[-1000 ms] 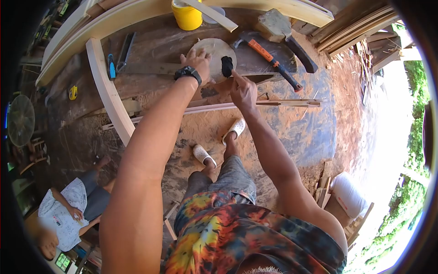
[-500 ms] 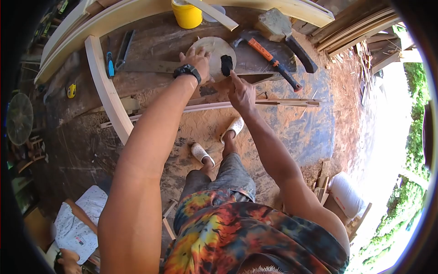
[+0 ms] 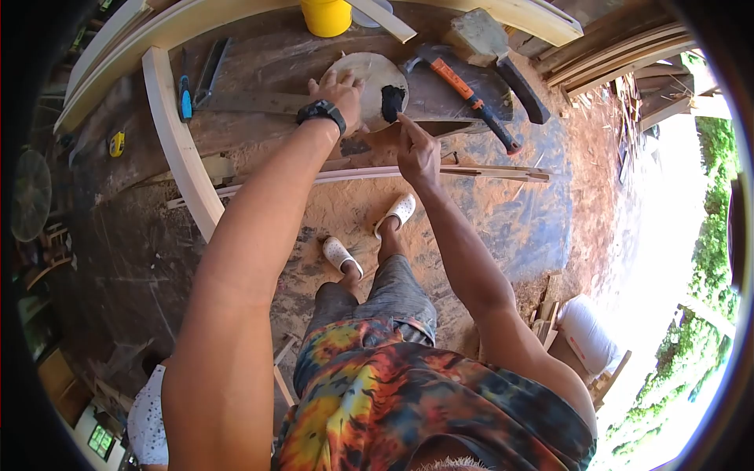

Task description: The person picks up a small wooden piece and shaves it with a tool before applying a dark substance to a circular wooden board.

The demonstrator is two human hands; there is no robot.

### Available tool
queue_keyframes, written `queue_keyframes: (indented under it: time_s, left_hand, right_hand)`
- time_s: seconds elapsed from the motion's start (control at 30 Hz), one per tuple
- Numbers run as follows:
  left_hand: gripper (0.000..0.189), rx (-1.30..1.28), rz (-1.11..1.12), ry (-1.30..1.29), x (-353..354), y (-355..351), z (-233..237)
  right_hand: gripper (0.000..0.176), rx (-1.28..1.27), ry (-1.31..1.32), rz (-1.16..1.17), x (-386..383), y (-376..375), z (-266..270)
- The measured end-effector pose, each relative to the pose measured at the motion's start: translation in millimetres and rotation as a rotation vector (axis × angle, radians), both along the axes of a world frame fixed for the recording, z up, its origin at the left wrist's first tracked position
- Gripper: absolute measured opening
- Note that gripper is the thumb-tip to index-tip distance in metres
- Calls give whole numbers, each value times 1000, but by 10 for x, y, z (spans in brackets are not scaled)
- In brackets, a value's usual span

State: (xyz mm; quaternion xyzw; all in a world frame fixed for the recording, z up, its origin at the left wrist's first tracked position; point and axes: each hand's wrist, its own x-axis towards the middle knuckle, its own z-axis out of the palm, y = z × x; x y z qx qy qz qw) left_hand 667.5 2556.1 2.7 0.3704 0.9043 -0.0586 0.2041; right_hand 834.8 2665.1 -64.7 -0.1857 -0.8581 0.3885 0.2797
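My left hand [image 3: 340,98] lies with fingers spread on a round pale wooden disc [image 3: 367,69] on the dark workbench. At the disc's right side is a black patch [image 3: 393,104]. My right hand [image 3: 419,153] is just below that patch, its index finger extended to the patch's lower edge and the other fingers curled; whether it grips something small cannot be made out. Right of the disc lies an orange and black hammer [image 3: 463,90], with a wooden-headed mallet [image 3: 481,39] beyond it. A flat metal strip [image 3: 251,103] runs left from my left wrist.
A curved pale board [image 3: 177,133] crosses the bench at left, near a blue-handled tool [image 3: 185,102] and a yellow tape measure [image 3: 117,144]. A yellow bucket [image 3: 326,17] stands at the back. Thin wood strips [image 3: 361,173] lie nearer me. Another person's speckled shirt [image 3: 148,420] shows lower left.
The black patch looks larger and reaches further up. My right hand has shifted slightly, while my left stays on the disc. The view has moved a little, and less of the other person shows.
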Motion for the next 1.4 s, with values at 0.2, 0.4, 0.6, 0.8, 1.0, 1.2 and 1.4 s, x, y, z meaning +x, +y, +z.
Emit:
queue_keyframes:
  time_s: [0.2,0.4,0.6,0.8,1.0,1.2,1.4]
  left_hand:
    - [92,11,0,5,7,6,-12]
    - [91,9,-2,6,3,-3,-11]
    - [89,16,4,12,14,-4,20]
    - [89,41,9,4,17,-14,-7]
    - [99,1,-10,21,9,-4,19]
    - [98,21,-20,6,12,-6,2]
    - [98,35,-17,2,-20,-27,-21]
  right_hand:
    - [28,-12,43,8,21,41,-36]
    - [28,92,-119,-38,51,61,38]
    - [30,65,-120,1,119,-8,58]
    - [32,184,-85,-6,-83,120,-8]
    - [35,116,-139,7,49,6,-4]
    - [35,186,-183,-1,-116,62,19]
    - [40,195,-140,3,-52,81,-83]
